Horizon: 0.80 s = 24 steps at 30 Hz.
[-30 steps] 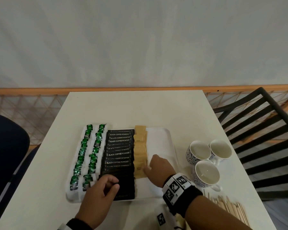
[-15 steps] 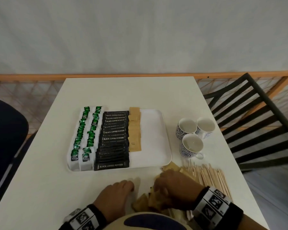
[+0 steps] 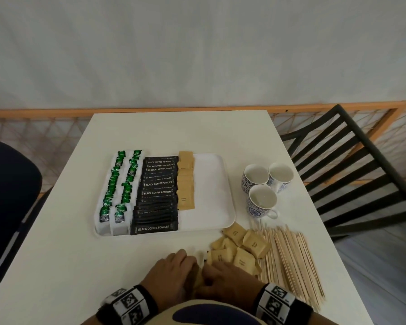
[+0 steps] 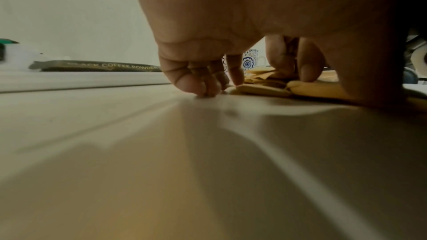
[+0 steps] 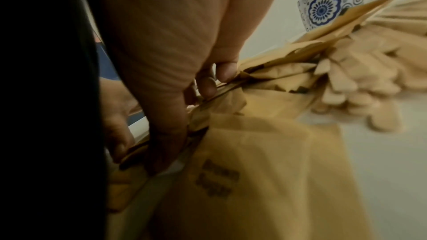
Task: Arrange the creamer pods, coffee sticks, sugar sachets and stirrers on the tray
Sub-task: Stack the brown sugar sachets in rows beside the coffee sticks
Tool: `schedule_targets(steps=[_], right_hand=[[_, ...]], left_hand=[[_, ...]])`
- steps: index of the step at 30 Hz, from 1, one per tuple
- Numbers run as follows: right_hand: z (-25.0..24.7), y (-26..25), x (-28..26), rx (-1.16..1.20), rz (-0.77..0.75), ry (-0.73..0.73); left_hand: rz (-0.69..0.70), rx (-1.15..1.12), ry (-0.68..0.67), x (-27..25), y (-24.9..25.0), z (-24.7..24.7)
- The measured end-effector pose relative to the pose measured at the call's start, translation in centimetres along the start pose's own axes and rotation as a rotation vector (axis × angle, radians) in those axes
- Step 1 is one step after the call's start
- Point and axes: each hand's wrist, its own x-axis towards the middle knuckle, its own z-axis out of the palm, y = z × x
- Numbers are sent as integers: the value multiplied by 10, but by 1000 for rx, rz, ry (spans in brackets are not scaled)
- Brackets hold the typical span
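The white tray (image 3: 211, 188) holds two columns of green creamer pods (image 3: 120, 188), a column of black coffee sticks (image 3: 157, 195) and a column of brown sugar sachets (image 3: 185, 184); its right part is bare. Loose sugar sachets (image 3: 239, 245) lie on the table off the tray's near right corner, beside a pile of wooden stirrers (image 3: 291, 259). My left hand (image 3: 174, 270) and right hand (image 3: 225, 277) meet at the near end of the loose sachets. The right hand (image 5: 208, 83) pinches a bunch of sachets (image 5: 265, 143). The left hand (image 4: 208, 79) has curled fingers, tips on the table, holding the bunch's other edge.
Three blue-patterned cups (image 3: 263, 198) stand right of the tray, just beyond the stirrers. A black slatted chair (image 3: 352, 165) is at the table's right edge and a dark blue chair (image 3: 10, 195) at the left. The far half of the table (image 3: 181, 132) is bare.
Both hands left the tray and drew back to the near edge. They have closed together on the loose sugar sachets. The sachet row on the tray stayed put.
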Motion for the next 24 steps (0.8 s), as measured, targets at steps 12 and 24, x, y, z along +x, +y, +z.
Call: schedule_targets(steps=[12, 24], right_hand=[[0, 14, 27, -78, -29, 86], [-36, 2, 47, 147, 270, 47]], left_hand=[[-88, -170, 69, 4, -10, -6], [-110, -382, 238, 4, -27, -5]])
